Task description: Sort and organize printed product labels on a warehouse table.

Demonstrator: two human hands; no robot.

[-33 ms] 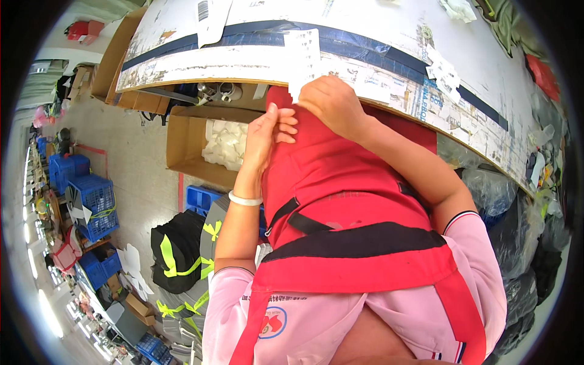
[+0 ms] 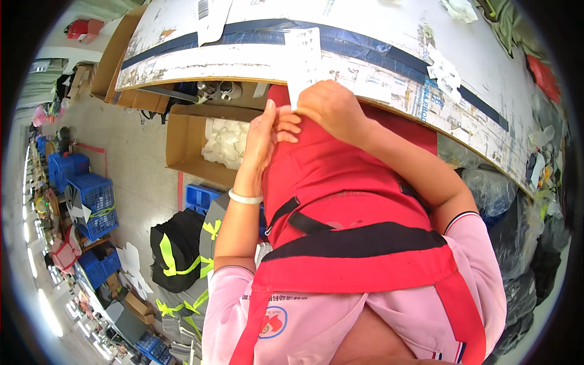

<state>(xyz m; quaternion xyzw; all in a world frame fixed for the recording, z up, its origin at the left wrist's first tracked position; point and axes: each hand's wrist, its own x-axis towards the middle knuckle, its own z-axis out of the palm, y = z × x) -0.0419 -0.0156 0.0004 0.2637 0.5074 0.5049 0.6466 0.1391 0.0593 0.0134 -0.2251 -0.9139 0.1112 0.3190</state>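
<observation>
A white paper strip with small dark printed marks lies over the table's near edge, its lower end hanging in front of my apron. My right hand is closed in a pinch on that lower end, with the fingertips partly hidden behind the knuckles. Just to the left, my left hand has its thumb raised and its fingers loosely bent and apart. Its index fingertip is close to the strip's end and to my right fingertips; whether it touches the paper is unclear. Nothing shows inside the left hand.
The worn white table has dark blue tape and a white tag on it. Beneath its left side, a cardboard box holds white pieces. Black bundles with yellow-green ties stand left. Clear plastic bags are at right.
My right hand has shifted slightly down toward me with the strip's lower end. The left index finger has come a little nearer to it.
</observation>
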